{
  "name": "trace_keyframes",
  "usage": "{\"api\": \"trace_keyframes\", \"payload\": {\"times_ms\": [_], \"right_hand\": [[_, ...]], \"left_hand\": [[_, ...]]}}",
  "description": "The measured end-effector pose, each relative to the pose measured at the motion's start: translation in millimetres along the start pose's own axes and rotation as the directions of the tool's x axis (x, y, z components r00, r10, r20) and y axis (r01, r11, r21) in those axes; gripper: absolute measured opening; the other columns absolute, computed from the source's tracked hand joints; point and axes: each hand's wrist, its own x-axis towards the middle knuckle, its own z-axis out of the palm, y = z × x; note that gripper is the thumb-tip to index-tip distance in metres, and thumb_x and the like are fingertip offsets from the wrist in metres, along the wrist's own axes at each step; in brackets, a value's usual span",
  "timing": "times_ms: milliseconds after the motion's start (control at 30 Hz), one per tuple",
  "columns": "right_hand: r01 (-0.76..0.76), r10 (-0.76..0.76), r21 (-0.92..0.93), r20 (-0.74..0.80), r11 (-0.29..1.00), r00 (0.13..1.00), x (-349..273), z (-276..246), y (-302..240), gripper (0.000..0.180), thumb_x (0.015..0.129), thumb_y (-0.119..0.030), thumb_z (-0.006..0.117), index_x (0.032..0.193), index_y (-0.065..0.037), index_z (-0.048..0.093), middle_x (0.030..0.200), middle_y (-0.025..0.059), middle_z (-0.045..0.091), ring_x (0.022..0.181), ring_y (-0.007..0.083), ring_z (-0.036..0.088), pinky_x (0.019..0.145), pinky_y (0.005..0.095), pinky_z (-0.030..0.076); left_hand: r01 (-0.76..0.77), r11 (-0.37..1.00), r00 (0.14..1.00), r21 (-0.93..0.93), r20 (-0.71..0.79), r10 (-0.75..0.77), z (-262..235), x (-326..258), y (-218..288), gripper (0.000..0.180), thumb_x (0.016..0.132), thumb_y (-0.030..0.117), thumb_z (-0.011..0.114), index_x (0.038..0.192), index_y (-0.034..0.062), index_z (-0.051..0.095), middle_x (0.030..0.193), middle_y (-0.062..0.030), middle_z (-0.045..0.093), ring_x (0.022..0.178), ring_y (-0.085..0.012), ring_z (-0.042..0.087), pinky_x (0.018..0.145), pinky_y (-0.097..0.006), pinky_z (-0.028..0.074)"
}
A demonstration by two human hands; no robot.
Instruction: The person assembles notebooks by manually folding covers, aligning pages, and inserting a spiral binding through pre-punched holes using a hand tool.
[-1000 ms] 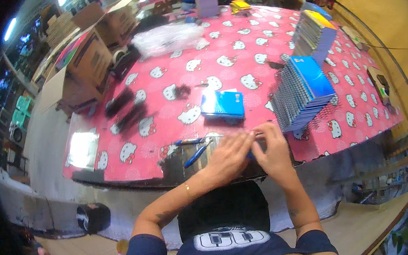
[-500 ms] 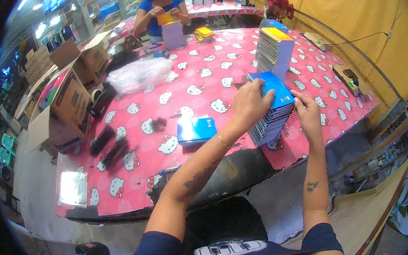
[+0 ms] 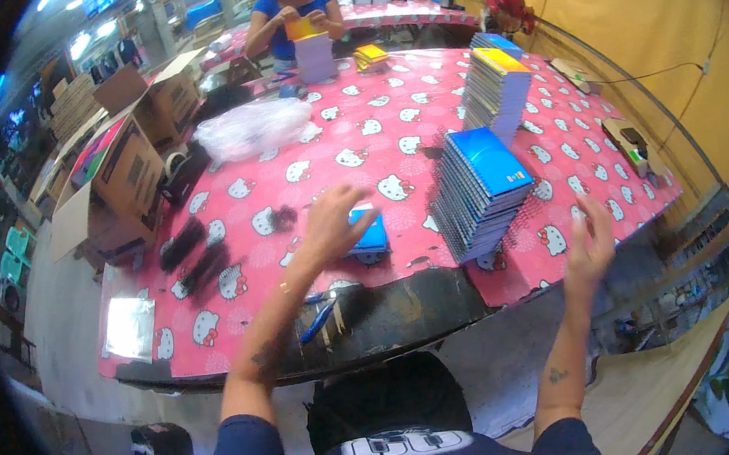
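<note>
My left hand (image 3: 329, 222) hovers with fingers spread just over a small pile of blue notebooks (image 3: 371, 237) lying on the red cat-print tablecloth (image 3: 375, 148). My right hand (image 3: 590, 247) is raised, open and holding nothing, beyond the table's near right edge, beside a leaning stack of blue spiral notebooks (image 3: 478, 191). A taller stack with a yellow cover on top (image 3: 495, 86) stands behind that one.
Blue pens (image 3: 319, 318) lie on the dark table front. Black spiral bindings (image 3: 198, 255), a clear plastic bag (image 3: 252, 126) and open cardboard boxes (image 3: 117, 175) are at the left. A person in blue (image 3: 294, 17) handles notebooks at the far end. A fan (image 3: 505, 3) stands behind.
Both hands came off the leaning blue stack. My left hand moved left over the small blue pile; my right hand dropped back off the table edge, open.
</note>
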Motion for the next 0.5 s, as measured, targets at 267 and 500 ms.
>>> {"api": "trace_keyframes", "payload": {"times_ms": [267, 500], "right_hand": [[-0.036, -0.083, 0.24, 0.469, 0.97, 0.879, -83, 39, -32, 0.026, 0.088, -0.002, 0.066, 0.114, -0.002, 0.068, 0.114, 0.016, 0.067, 0.111, 0.0294, 0.063, 0.096, 0.0388, 0.049], [-0.157, -0.023, 0.271, 0.56, 0.95, 0.828, -134, 99, -22, 0.052, 0.082, -0.006, 0.077, 0.132, -0.004, 0.059, 0.12, 0.014, 0.066, 0.112, 0.0305, 0.063, 0.101, 0.0379, 0.047]], "left_hand": [[-0.385, 0.881, 0.906, 0.273, 0.292, 0.306, 12, -71, -44, 0.034, 0.089, 0.019, 0.067, 0.12, 0.0047, 0.06, 0.114, -0.0152, 0.069, 0.112, -0.0331, 0.066, 0.091, -0.042, 0.055], [-0.381, 0.904, 0.912, 0.196, 0.242, 0.331, 18, -103, 48, 0.027, 0.081, 0.014, 0.06, 0.108, 0.0081, 0.062, 0.093, -0.0076, 0.064, 0.091, -0.0258, 0.064, 0.084, -0.042, 0.05]]}}
